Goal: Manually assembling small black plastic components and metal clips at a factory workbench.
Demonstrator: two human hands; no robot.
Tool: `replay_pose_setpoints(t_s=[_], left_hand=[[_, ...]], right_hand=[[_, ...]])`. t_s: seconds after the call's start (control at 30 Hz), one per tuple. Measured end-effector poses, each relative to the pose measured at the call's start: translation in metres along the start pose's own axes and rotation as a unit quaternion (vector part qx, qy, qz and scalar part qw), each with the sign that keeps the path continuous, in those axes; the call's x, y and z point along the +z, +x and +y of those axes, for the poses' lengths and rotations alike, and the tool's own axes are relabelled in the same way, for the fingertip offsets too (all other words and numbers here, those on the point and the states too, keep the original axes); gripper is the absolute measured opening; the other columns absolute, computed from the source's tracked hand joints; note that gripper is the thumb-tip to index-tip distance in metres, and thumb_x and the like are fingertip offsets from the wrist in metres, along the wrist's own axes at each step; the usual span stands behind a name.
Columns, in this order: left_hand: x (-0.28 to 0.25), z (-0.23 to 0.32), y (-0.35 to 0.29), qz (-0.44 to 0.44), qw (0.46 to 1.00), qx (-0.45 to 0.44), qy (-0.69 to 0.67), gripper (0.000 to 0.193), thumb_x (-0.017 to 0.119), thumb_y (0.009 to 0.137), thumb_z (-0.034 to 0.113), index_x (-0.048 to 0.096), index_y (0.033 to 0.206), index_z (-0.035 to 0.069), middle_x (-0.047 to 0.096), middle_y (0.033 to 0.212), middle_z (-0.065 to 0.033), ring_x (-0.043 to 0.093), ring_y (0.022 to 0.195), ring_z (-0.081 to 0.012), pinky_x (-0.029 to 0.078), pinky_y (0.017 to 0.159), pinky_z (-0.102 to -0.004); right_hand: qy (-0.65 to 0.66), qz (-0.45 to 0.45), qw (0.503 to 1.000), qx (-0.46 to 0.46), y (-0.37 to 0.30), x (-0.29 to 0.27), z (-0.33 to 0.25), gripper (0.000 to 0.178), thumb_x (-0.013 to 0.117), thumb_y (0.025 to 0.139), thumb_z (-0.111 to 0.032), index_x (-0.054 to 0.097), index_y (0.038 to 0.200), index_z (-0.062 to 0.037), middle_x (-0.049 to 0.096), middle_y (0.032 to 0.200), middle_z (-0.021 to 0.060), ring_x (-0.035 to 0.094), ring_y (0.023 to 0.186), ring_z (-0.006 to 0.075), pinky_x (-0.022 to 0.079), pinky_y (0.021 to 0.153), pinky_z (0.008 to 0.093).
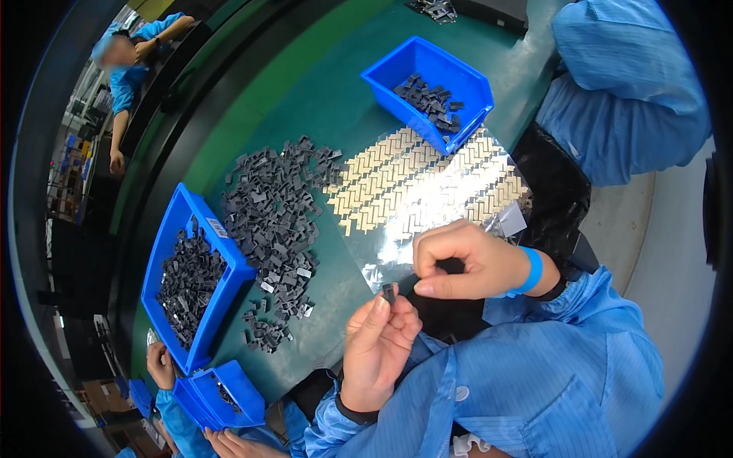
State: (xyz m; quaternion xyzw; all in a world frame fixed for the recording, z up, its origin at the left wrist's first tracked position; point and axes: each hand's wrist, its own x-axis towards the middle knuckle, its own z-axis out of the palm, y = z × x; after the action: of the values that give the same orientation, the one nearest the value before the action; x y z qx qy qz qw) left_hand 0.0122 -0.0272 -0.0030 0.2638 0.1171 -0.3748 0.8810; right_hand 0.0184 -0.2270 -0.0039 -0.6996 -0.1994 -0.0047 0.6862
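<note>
Between the thumb and fingers of my left hand (376,347) a small black plastic part (389,294) is pinched, its end pointing up. My right hand (469,263), with a blue band on the wrist, hovers just beside it, fingers curled and thumb tip close to the index finger. Whatever that pinch holds, if anything, is too small to make out. Beyond my hands lies a shiny clear sheet (405,217) bearing rows of small beige pieces (374,187). A large spread of similar black parts (275,206) covers the green table left of the sheet.
A blue bin (244,267) full of black parts stands at the left, a smaller blue bin (248,385) below it. Another blue bin (424,122) rests on the sheet's far edge. Other people's hands (160,366) are at lower left; a blue-clad person (634,91) sits at right.
</note>
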Motion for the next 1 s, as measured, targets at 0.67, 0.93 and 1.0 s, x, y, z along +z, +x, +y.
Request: replay_pose_setpoints(t_s=[0.67,0.93,1.0], left_hand=[[0.025,0.099,0.013,0.083,0.334,0.355,0.869,0.054,0.067,0.069,0.001,0.052,0.12,0.002,0.048,0.127,-0.0176,0.042,0.121,-0.0306,0.032,0.1,-0.0384],[0.006,0.047,0.075,-0.109,0.324,0.28,0.897,0.054,0.067,0.073,0.017,0.05,0.123,0.01,0.054,0.121,-0.0065,0.047,0.117,-0.0262,0.016,0.104,-0.0549],[0.006,0.048,0.077,-0.114,0.321,0.277,0.898,0.052,0.067,0.073,0.016,0.05,0.123,0.01,0.055,0.12,-0.0052,0.048,0.116,-0.0248,0.014,0.104,-0.0557]], right_hand=[[-0.368,0.058,0.924,-0.082,0.001,-0.023,0.021,0.015,0.066,0.072,-0.007,0.059,0.085,-0.0026,0.059,0.082,0.0096,0.058,0.077,0.0264,0.046,0.068,0.0342],[-0.365,0.021,0.927,-0.087,0.011,-0.015,0.037,0.031,0.069,0.066,-0.012,0.056,0.093,-0.0022,0.055,0.088,0.0109,0.054,0.086,0.0291,0.044,0.076,0.0379],[-0.376,0.025,0.922,-0.086,0.013,-0.015,0.036,0.031,0.069,0.066,-0.012,0.056,0.092,-0.0018,0.055,0.088,0.0109,0.054,0.085,0.029,0.044,0.076,0.0377]])
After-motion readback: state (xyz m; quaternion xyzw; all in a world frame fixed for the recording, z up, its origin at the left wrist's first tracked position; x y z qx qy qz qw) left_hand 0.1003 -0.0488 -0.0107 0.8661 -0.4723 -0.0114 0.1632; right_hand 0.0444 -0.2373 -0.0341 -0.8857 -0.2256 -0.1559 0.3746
